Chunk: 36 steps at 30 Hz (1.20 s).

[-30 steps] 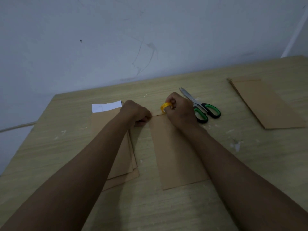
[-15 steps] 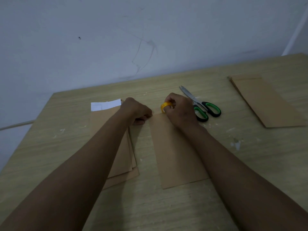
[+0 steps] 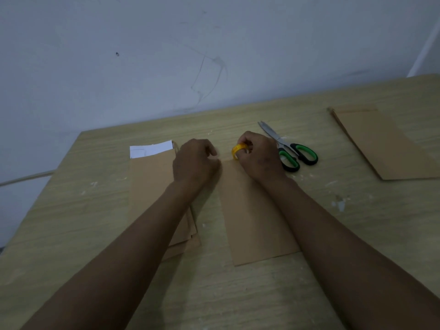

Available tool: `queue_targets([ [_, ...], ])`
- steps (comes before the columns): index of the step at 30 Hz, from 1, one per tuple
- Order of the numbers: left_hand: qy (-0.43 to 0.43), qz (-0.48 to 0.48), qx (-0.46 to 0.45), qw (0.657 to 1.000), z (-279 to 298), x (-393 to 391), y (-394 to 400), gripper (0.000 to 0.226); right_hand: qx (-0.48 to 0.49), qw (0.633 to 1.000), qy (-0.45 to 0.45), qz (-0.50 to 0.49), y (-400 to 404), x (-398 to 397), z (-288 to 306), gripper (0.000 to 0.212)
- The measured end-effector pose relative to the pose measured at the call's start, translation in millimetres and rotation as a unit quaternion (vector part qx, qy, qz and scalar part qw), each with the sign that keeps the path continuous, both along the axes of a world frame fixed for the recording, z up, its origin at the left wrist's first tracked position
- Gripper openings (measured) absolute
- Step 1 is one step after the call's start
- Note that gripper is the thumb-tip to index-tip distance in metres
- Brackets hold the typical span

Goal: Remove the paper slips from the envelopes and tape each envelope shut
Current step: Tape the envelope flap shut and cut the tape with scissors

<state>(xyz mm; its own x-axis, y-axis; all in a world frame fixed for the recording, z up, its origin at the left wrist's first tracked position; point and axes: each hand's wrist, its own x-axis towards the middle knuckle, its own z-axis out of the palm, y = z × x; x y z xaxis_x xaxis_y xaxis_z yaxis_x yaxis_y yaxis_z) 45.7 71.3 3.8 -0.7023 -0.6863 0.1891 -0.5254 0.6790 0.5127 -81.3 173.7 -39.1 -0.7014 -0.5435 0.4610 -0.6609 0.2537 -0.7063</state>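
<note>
A brown envelope (image 3: pixel 252 217) lies flat in front of me on the wooden table (image 3: pixel 309 282). My right hand (image 3: pixel 259 156) grips a small yellow tape roll (image 3: pixel 238 150) at the envelope's far edge. My left hand (image 3: pixel 195 160), fingers curled, pinches something at the envelope's far left corner; what it holds is hidden. To the left lies a stack of brown envelopes (image 3: pixel 150 186), with a white paper slip (image 3: pixel 151 149) sticking out of the top one.
Green-handled scissors (image 3: pixel 289 150) lie just right of my right hand. Another brown envelope (image 3: pixel 383 141) lies at the far right. The wall runs along the table's far edge. A cable hangs off the left side.
Both hands stay at the envelope's far edge; the left hand has shifted slightly. The camera view has moved a little.
</note>
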Motion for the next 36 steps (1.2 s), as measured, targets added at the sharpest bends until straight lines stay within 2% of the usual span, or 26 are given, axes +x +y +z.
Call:
queue_targets([
  [3, 0.002, -0.081, -0.126, 0.989, -10, 2, 16, 0.026, 0.0, 1.0, -0.001, 0.005, 1, 0, 0, 0.008],
  [8, -0.035, -0.082, -0.181, 0.979, -21, 10, 37, 0.025, 0.003, 1.0, -0.006, -0.002, 2, 2, 3, 0.007],
  [15, -0.071, -0.107, -0.207, 0.97, -29, 19, 42, 0.041, 0.008, 1.0, 0.003, -0.021, 4, 4, 5, 0.008],
  [24, -0.117, -0.094, -0.202, 0.968, -25, 21, 45, 0.042, 0.041, 0.994, 0.037, -0.095, 23, 6, 10, 0.022],
  [27, -0.101, -0.082, -0.167, 0.977, -23, 16, 50, 0.053, 0.043, 0.994, 0.04, -0.096, 22, 8, 10, 0.025],
  [31, -0.133, -0.069, -0.213, 0.966, -25, 3, 58, 0.053, 0.051, 0.994, 0.04, -0.093, 23, 11, 11, 0.028],
  [36, -0.138, -0.048, -0.21, 0.967, -32, 2, 64, 0.06, 0.086, 0.992, 0.022, -0.089, 23, 13, 13, 0.026],
])
